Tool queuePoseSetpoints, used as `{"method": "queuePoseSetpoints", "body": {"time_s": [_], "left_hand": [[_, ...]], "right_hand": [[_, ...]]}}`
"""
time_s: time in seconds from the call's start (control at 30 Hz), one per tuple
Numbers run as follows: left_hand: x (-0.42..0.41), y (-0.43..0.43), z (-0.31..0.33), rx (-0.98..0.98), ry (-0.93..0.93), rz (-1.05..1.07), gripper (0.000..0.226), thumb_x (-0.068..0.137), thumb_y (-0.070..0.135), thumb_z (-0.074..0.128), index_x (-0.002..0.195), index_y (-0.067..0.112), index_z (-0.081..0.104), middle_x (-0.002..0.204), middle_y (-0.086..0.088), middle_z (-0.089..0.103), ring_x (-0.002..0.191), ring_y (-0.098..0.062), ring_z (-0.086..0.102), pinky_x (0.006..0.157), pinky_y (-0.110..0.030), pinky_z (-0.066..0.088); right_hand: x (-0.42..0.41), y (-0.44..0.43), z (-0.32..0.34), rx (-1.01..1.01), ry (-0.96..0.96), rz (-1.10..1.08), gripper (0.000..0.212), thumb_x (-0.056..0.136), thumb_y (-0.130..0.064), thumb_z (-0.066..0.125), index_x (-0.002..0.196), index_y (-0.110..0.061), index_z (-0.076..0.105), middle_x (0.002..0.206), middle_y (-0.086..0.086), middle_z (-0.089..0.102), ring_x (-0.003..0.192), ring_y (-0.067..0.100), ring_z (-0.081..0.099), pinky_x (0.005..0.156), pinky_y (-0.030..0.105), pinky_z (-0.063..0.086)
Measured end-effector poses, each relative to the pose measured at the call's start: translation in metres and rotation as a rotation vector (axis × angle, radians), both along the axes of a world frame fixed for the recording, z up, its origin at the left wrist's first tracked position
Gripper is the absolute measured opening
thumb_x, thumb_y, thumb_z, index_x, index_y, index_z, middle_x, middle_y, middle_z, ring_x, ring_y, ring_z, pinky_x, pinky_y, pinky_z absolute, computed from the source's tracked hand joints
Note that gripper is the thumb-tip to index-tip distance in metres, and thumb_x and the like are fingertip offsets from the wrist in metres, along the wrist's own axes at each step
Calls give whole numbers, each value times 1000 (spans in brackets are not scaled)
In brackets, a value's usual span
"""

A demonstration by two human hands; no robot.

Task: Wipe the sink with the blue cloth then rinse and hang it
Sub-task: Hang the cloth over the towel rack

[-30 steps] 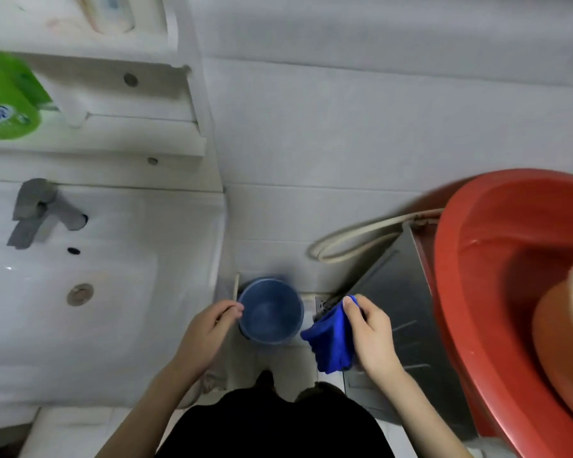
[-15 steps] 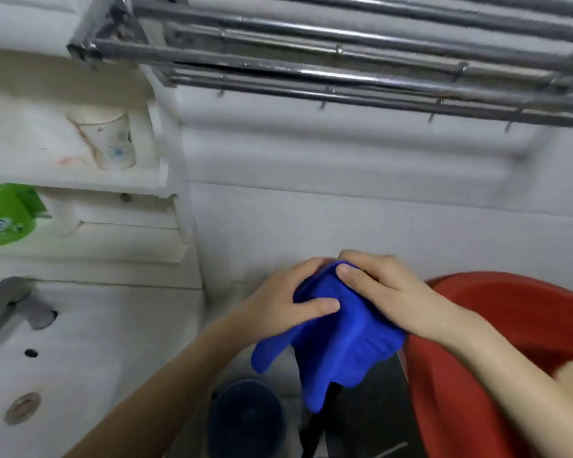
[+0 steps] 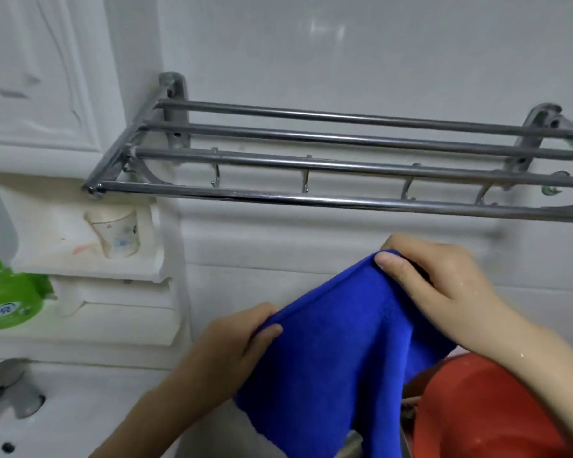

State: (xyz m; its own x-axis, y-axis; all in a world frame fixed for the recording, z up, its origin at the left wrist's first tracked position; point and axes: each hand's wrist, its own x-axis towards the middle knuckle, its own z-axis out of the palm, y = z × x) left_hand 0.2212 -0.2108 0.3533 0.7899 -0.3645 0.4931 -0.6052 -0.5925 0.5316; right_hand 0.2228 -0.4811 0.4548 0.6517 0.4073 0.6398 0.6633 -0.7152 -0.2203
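Both hands raised since earlier frame, blue cloth now spread between them; left hand pinching lower corner, right hand pinching upper corner, towel rack above hands.

Glossy white wall, chrome towel rack with small hooks, white moulded shelf unit at left.

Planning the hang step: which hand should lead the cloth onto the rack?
Right, probably. The right hand pinches the blue cloth higher, closer under the towel rack; the left hand grips its edge lower down.
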Motion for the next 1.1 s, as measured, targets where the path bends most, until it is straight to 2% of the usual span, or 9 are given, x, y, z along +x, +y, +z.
{"method": "queuePoseSetpoints", "body": {"time_s": [0.1, 0.2, 0.3, 0.37, 0.53, 0.67, 0.8, 0.93, 1.1], "left_hand": [[-9, 0, 31, 107, -278, 132, 51, 91, 61, 11, 95, 32, 54, 74, 20, 52, 66, 0, 47, 63, -7, 36], [-19, 9, 81, 333, -354, 180, 32, 97, 43, 29, 109, 31, 56, 85, 17, 54, 75, -1, 48, 73, -10, 36], [-21, 28, 122, 434, -764, 273, 30, 104, 27, 34, 108, 22, 63, 77, 0, 66, 68, -15, 63, 62, -22, 44], [-6, 42, 144, 464, -872, 238, 23, 103, 29, 40, 112, 21, 60, 85, -2, 70, 76, -20, 68, 64, -31, 46], [29, 44, 218, 348, -694, 143, 40, 94, 52, 38, 97, 20, 62, 75, 10, 64, 76, -10, 51, 67, -11, 37], [64, 41, 234, 298, -471, 68, 32, 87, 60, 44, 84, 33, 60, 71, 21, 61, 70, -3, 56, 61, -14, 38], [86, 42, 225, 177, -344, 16, 17, 88, 40, 67, 77, 27, 66, 68, 15, 62, 62, -3, 52, 57, -14, 35], [94, 39, 239, 187, -297, 61, 19, 86, 35, 70, 80, 18, 71, 69, 6, 65, 64, -9, 55, 59, -20, 38], [100, 39, 246, 174, -300, 67, 16, 84, 34, 73, 79, 19, 74, 69, 8, 67, 64, -5, 57, 57, -14, 39]], "right_hand": [[-1, -13, 11, -61, -151, -72, 35, 99, -50, 31, 80, -26, 47, 60, -19, 44, 59, 5, 46, 58, 26, 37], [-12, -20, 33, -169, -373, -133, 30, 102, -42, 31, 79, -25, 41, 59, -14, 34, 51, 12, 43, 48, 29, 33], [-15, -19, 59, -245, -555, -228, 30, 100, -32, 38, 76, -16, 44, 56, -5, 36, 46, 25, 48, 45, 25, 23], [-11, -18, 79, -242, -588, -256, 33, 99, -30, 39, 74, -10, 45, 57, -4, 32, 44, 30, 48, 44, 23, 19], [18, -15, 124, -233, -586, -270, 31, 101, -37, 33, 80, -15, 39, 60, -10, 29, 48, 26, 37, 49, 28, 26], [54, -13, 136, -294, -471, -297, 33, 101, -41, 31, 80, -16, 33, 58, -9, 33, 54, 27, 37, 53, 34, 29], [74, -16, 131, -398, -448, -250, 35, 100, -44, 29, 79, -17, 34, 61, -6, 39, 56, 31, 47, 53, 33, 30], [82, -18, 146, -439, -483, -251, 35, 101, -43, 29, 79, -16, 34, 60, -3, 40, 53, 27, 38, 52, 33, 29], [97, -18, 145, -489, -428, -244, 40, 100, -46, 27, 77, -15, 36, 58, -5, 38, 54, 27, 38, 53, 33, 28]]}}
